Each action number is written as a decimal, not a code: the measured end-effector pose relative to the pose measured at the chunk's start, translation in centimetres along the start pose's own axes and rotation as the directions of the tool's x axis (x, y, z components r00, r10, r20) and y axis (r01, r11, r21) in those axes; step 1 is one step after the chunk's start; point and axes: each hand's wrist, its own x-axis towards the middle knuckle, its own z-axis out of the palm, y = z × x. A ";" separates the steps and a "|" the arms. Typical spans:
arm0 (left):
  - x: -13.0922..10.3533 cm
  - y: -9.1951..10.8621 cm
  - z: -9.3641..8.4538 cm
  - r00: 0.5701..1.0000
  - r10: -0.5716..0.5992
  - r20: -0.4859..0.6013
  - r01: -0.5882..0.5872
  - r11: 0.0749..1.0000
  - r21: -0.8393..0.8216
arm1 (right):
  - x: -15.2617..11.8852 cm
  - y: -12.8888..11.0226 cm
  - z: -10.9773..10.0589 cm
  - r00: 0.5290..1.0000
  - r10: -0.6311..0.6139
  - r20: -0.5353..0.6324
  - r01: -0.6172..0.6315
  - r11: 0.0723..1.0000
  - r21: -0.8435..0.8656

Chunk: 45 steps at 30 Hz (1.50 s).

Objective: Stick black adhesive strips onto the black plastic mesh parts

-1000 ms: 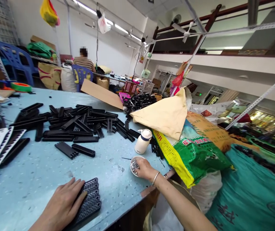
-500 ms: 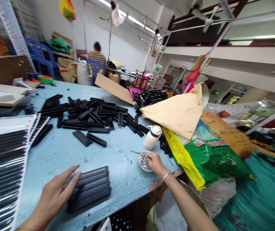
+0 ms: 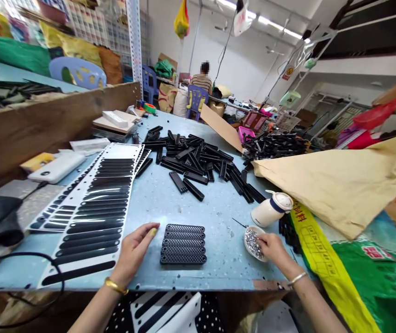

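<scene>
On the light blue table (image 3: 218,208), black perforated strips (image 3: 184,244) lie side by side near the front edge. My left hand (image 3: 137,249) is just left of them, fingers apart, holding nothing. A white bowl (image 3: 254,243) of small silvery metal pieces stands to the right. My right hand (image 3: 272,247) has its fingertips in the bowl, pressed together among the pieces; what they grip, if anything, is hidden. Behind the bowl is a cream bottle (image 3: 270,209) with a dark blue band. A pile of black strips (image 3: 194,157) lies farther back.
White sheets with long black strips (image 3: 104,199) lie at the left, beside a white device (image 3: 57,167) and a black cable (image 3: 59,273). Brown paper (image 3: 329,171) and a yellow-green bag (image 3: 322,259) border the right. A person (image 3: 202,82) sits in the background.
The view has turned left, bringing more of the left side into sight. My left hand now sits apart from the perforated strips. My right hand stays at the bowl.
</scene>
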 end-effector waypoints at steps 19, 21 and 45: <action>0.3 0.2 1.6 0.984 0.123 0.133 -0.147 0.970 0.192 | -2.3 -18.4 11.2 0.812 -0.463 0.355 0.474 0.878 0.063; 0.5 0.2 1.6 0.981 0.130 0.148 -0.159 0.964 0.212 | -2.4 -19.1 12.1 0.798 -0.480 0.365 0.500 0.865 0.046; 2.0 0.4 3.5 0.852 0.383 0.357 -0.521 0.679 0.517 | 0.3 -15.8 10.3 0.917 -0.372 0.147 0.375 0.927 0.009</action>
